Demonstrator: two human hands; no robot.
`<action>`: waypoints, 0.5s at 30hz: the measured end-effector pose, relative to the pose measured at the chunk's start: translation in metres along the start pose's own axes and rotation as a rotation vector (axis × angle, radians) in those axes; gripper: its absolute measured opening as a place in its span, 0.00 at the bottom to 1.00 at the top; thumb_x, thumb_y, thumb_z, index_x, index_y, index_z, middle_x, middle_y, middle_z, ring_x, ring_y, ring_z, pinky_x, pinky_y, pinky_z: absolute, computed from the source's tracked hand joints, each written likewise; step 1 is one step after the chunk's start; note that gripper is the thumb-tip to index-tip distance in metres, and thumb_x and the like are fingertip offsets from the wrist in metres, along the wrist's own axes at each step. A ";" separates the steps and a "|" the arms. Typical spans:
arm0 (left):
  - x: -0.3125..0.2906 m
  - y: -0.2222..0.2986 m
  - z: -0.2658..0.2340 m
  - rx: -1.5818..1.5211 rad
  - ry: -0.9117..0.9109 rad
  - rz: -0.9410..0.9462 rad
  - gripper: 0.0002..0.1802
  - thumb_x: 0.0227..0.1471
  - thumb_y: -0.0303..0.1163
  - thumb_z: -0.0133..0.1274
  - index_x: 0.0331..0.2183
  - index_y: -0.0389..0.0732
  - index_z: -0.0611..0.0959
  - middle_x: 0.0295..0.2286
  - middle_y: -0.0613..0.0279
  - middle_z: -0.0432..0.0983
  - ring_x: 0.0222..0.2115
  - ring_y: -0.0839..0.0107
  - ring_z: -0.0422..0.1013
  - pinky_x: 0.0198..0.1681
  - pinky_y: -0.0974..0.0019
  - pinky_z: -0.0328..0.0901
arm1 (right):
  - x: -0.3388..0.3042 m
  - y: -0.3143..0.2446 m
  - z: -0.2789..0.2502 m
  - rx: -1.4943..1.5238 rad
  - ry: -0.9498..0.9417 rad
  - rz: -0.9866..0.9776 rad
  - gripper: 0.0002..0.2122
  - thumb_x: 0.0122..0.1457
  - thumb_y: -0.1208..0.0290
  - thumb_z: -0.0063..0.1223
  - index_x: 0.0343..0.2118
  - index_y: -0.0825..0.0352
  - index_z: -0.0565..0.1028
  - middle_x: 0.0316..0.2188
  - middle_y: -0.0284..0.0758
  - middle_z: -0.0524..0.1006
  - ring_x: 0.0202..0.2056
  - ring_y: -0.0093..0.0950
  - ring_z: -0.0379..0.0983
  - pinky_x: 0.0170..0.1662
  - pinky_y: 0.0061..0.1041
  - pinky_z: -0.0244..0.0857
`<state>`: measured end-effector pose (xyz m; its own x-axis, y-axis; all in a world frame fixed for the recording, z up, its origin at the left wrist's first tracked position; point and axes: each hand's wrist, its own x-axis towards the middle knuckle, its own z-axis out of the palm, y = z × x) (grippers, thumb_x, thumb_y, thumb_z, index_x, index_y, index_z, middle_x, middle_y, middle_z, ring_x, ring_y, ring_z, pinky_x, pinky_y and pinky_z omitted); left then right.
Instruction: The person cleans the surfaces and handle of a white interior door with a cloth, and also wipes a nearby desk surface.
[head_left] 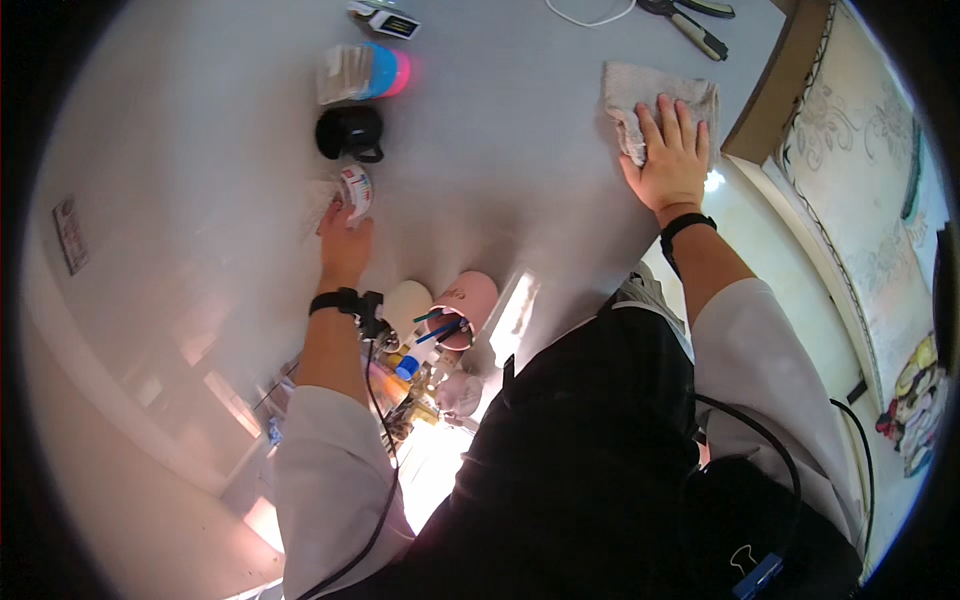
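My right hand [672,165] lies flat with its fingers spread on a folded greyish-beige cloth [625,90] near the right edge of the grey table [500,130]. On the left, my left hand [345,248] has its fingers closed about a small white container with a red and blue label [357,188]; part of it is hidden by the fingers. Just beyond that container stands a black mug [350,133]. Farther along is a pink, blue and clear stack of cups or containers [368,73].
A pink pen cup [470,300], a cream round container [407,303] and a blue-capped bottle [410,362] cluster near my left forearm. At the far right lie pliers-like tools [695,28] and a white cord [590,22]. A patterned mattress or cushion [850,130] borders the table's right.
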<state>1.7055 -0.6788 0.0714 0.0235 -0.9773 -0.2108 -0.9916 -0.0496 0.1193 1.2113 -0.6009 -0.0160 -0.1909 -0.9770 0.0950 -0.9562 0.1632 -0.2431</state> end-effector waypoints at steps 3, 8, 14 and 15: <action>0.022 -0.009 0.004 -0.164 -0.177 -0.296 0.24 0.49 0.39 0.58 0.46 0.34 0.80 0.49 0.45 0.73 0.47 0.54 0.72 0.50 0.62 0.65 | 0.001 -0.002 0.001 0.004 -0.016 0.005 0.31 0.47 0.50 0.59 0.57 0.50 0.70 0.63 0.33 0.62 0.65 0.37 0.53 0.66 0.48 0.43; 0.014 0.012 0.003 -0.115 -0.223 -0.276 0.27 0.50 0.44 0.56 0.45 0.33 0.81 0.46 0.44 0.76 0.48 0.53 0.71 0.53 0.60 0.64 | 0.002 -0.002 0.000 -0.004 -0.060 0.012 0.34 0.46 0.50 0.60 0.59 0.49 0.68 0.64 0.33 0.62 0.65 0.37 0.53 0.66 0.48 0.42; -0.043 0.085 0.012 -0.070 -0.336 -0.025 0.26 0.50 0.45 0.55 0.42 0.32 0.82 0.45 0.43 0.75 0.49 0.50 0.70 0.53 0.57 0.64 | 0.002 -0.002 -0.003 -0.025 -0.062 -0.004 0.33 0.47 0.50 0.60 0.59 0.50 0.68 0.64 0.33 0.62 0.65 0.37 0.52 0.66 0.48 0.41; -0.054 0.113 0.007 -0.125 -0.401 -0.009 0.25 0.50 0.44 0.55 0.41 0.33 0.82 0.44 0.43 0.75 0.48 0.49 0.71 0.53 0.56 0.65 | 0.000 0.003 -0.002 -0.050 -0.057 0.007 0.33 0.48 0.50 0.59 0.59 0.50 0.68 0.64 0.33 0.62 0.65 0.37 0.53 0.66 0.48 0.41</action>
<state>1.5912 -0.6305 0.0898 -0.0434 -0.8204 -0.5701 -0.9679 -0.1068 0.2274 1.2078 -0.5998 -0.0152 -0.1865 -0.9817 0.0381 -0.9649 0.1757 -0.1954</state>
